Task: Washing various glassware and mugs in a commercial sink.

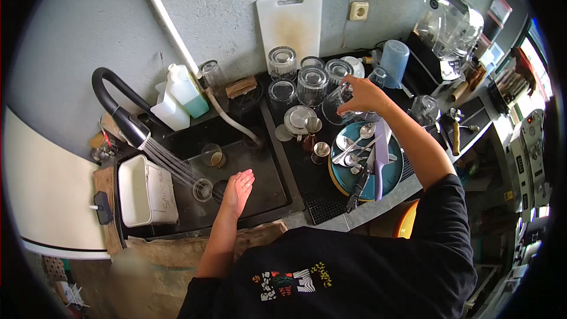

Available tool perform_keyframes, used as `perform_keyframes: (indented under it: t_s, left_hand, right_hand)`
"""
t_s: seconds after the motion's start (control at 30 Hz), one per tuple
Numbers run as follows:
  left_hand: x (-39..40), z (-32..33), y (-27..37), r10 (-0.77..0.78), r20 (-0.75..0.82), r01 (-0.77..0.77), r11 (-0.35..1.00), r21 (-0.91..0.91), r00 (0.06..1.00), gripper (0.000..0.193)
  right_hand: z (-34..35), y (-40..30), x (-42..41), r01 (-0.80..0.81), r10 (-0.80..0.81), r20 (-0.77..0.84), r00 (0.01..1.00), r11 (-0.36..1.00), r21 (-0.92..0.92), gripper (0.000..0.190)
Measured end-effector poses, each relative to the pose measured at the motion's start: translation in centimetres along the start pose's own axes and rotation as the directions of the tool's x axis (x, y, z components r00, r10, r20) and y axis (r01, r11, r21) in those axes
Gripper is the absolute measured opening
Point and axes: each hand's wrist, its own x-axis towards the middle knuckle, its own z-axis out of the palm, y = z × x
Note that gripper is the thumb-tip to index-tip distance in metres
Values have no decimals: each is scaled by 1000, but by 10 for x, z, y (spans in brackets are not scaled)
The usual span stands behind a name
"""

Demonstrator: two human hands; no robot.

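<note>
My left hand is held over the black sink, palm partly turned up and fingers together, with nothing in it. Beside it, water runs from the black gooseneck faucet toward the drain strainer. A small glass with some brown liquid is in the basin. On the counter at the right, my right hand curves its thumb and fingers around a clear glass, next to several upturned glasses. Just below that hand are teal plates bearing spoons and a purple-handled knife.
A white plastic bin stands at the sink's left side. Soap jugs and a wooden brush are behind the sink. Metal jiggers stand between sink and plates. A white cutting board leans on the wall; a blender is farther right.
</note>
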Motion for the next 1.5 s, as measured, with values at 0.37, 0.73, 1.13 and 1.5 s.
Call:
perform_keyframes:
  t_s: [0.37,0.73,1.13,1.5]
  left_hand:
    - [-67,-53,6,83,-35,-88,978,-187,996,44]
    - [-69,-147,51,413,-354,-253,872,419,839,18]
    - [110,-219,12,354,628,-233,-714,660,693,33]
    - [89,-200,55,170,754,-424,-740,523,634,16]
  right_hand:
    - [43,-13,31,-93,144,143,979,945,-314,102]
    - [77,6,40,-134,145,32,989,965,-226,91]
    - [30,-87,-90,-79,9,-482,876,989,-125,55]
    - [101,-184,-167,-122,136,-519,844,991,61,40]
